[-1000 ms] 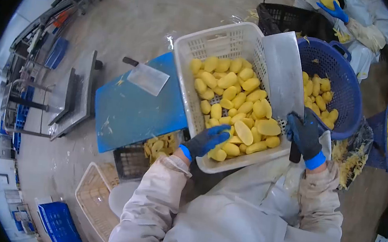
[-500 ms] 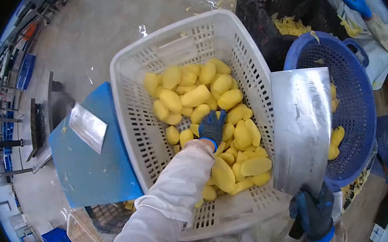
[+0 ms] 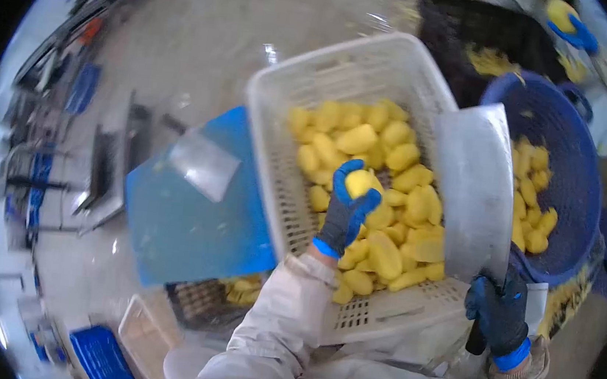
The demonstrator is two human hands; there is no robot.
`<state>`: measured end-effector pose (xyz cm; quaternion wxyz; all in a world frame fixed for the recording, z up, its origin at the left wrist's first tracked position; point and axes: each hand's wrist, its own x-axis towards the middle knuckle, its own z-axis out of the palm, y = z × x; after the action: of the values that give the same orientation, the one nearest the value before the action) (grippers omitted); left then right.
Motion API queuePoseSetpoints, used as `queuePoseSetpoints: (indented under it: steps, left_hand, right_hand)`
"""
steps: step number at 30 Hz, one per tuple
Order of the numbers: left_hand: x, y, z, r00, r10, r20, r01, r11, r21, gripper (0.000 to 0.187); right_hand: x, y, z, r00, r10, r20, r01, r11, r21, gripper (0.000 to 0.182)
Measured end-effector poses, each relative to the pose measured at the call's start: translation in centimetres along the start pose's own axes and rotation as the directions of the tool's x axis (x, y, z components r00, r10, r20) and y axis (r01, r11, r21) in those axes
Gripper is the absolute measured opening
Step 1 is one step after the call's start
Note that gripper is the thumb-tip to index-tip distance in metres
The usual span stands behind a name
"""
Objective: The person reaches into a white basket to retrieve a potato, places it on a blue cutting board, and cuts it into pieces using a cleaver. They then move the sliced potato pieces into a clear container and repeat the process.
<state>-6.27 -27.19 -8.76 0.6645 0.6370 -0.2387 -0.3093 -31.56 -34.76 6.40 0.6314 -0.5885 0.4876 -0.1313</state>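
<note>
My left hand [image 3: 346, 210], in a dark glove with blue trim, grips a peeled yellow potato [image 3: 364, 184] above the potatoes in a white slotted crate [image 3: 268, 141]. In that crate lie many peeled potatoes [image 3: 385, 256], some with flat cut faces. On the right, my right hand [image 3: 499, 314], gloved too, is wrapped round the dark handle of a wide-bladed cleaver [image 3: 473, 192]. The cleaver's blade points away from me over the crate's right side.
A blue board [image 3: 194, 245] with a second cleaver [image 3: 206, 164] on it lies left of the crate. Right stands a blue perforated basket [image 3: 574, 218] with potatoes. Behind are a black-lined bin [image 3: 442, 63] and a co-worker's blue-gloved hand [image 3: 580, 36] holding a potato.
My left hand has come up out of the pile with a potato in its fingers. The view has shifted, so the crate and board appear farther right. The co-worker's hand now shows a potato.
</note>
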Motion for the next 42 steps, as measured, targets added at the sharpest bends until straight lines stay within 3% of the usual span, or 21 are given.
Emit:
queuePoseSetpoints:
  steps: [1,2,3,5,8,10,11,12,13,14,15,17,18,20,22,27,30,32,38,40,42]
  left_hand:
    - [-2.3,4.4,-1.7,1.0,0.024,0.005,-0.025,0.995,0.092,0.054]
    - [-4.2,7.2,-4.2,0.999,-0.038,0.011,0.038,0.999,-0.023,0.054]
    - [-5.5,8.8,-7.2,0.999,-0.011,-0.04,0.011,1.0,-0.01,0.054]
    - [-8.1,10.6,-13.7,0.947,0.269,-0.173,-0.218,0.938,0.269,0.054]
    - [-11.2,11.5,-21.8,0.921,0.265,-0.285,-0.192,0.947,0.259,0.048]
    - [-12.6,11.8,-24.9,0.916,0.171,-0.362,-0.001,0.905,0.426,0.039]
    - [-12.8,10.1,-26.9,0.907,0.182,-0.38,-0.009,0.911,0.413,0.039]
    - [-12.4,7.0,-29.1,0.856,0.364,-0.367,-0.005,0.716,0.698,0.036]
    - [-11.9,4.8,-30.7,0.799,0.528,-0.288,0.036,0.436,0.899,0.036]
    - [-12.3,3.7,-30.7,0.776,0.493,-0.394,0.135,0.48,0.867,0.039]
    - [-12.1,3.1,-31.0,0.766,0.501,-0.404,0.132,0.492,0.861,0.039]
    - [-11.8,2.1,-31.3,0.702,0.482,-0.524,0.153,0.617,0.772,0.039]
    - [-11.9,2.2,-30.8,0.701,0.48,-0.528,0.146,0.627,0.765,0.039]
    - [-12.1,2.7,-30.0,0.517,0.613,-0.597,0.051,0.675,0.736,0.041]
    - [-12.2,2.0,-30.2,0.506,0.618,-0.602,0.033,0.683,0.73,0.042]
    - [-12.7,2.3,-30.3,0.543,0.533,-0.648,0.074,0.739,0.67,0.041]
    - [-12.7,1.8,-30.2,0.506,0.608,-0.612,0.085,0.671,0.737,0.037]
    - [-13.2,2.1,-30.2,0.541,0.598,-0.591,0.235,0.567,0.789,0.036]
    - [-13.5,2.8,-29.9,0.57,0.553,-0.607,0.274,0.568,0.776,0.034]
    - [-13.2,2.1,-30.0,0.561,0.574,-0.597,0.283,0.545,0.789,0.032]
    - [-13.3,2.1,-30.1,0.549,0.601,-0.581,0.294,0.511,0.807,0.031]
  right_hand:
    - [-0.2,-0.2,0.6,0.999,0.032,-0.005,-0.031,0.999,0.009,0.007]
    - [-0.6,-0.4,1.2,0.999,-0.025,0.043,0.024,1.0,0.019,0.007]
    - [-0.9,-0.4,1.6,0.994,-0.053,0.094,0.052,0.998,0.017,0.007]
    - [-2.1,0.0,2.8,0.984,-0.093,0.153,0.109,0.989,-0.097,0.01]
    - [-4.0,-1.1,6.7,0.955,-0.117,0.274,0.147,0.985,-0.091,0.013]
    - [-4.9,-0.9,10.1,0.919,-0.103,0.381,0.124,0.992,-0.03,0.012]
    - [-5.7,-1.2,12.1,0.901,-0.116,0.417,0.176,0.978,-0.108,0.012]
    - [-6.7,-1.8,14.4,0.88,-0.082,0.469,0.119,0.992,-0.05,0.012]
    - [-6.6,-0.7,16.5,0.849,-0.19,0.494,0.286,0.95,-0.127,0.012]
    - [-8.2,-1.8,18.9,0.84,-0.139,0.525,0.18,0.983,-0.028,0.012]
    - [-9.1,-2.0,21.0,0.825,-0.199,0.53,0.309,0.942,-0.128,0.015]
    - [-8.4,0.2,24.6,0.718,-0.401,0.569,0.57,0.808,-0.15,0.02]
    - [-8.7,0.5,26.2,0.706,-0.438,0.556,0.635,0.74,-0.222,0.023]
    - [-9.3,0.7,28.8,0.691,-0.479,0.541,0.691,0.658,-0.3,0.025]
    - [-9.7,0.7,30.5,0.634,-0.513,0.578,0.771,0.479,-0.42,0.028]
    - [-10.6,0.1,33.0,0.696,-0.39,0.603,0.713,0.476,-0.515,0.032]
    - [-10.6,0.1,33.7,0.697,-0.375,0.611,0.716,0.41,-0.565,0.032]
    - [-10.8,-0.3,34.1,0.692,-0.376,0.616,0.722,0.359,-0.592,0.032]
    - [-10.0,-1.5,35.8,0.712,-0.22,0.667,0.702,0.252,-0.666,0.028]
    - [-9.0,-2.6,37.0,0.64,-0.109,0.761,0.767,0.151,-0.624,0.029]
    - [-5.4,0.1,39.8,0.67,-0.12,0.733,0.739,0.204,-0.642,0.029]
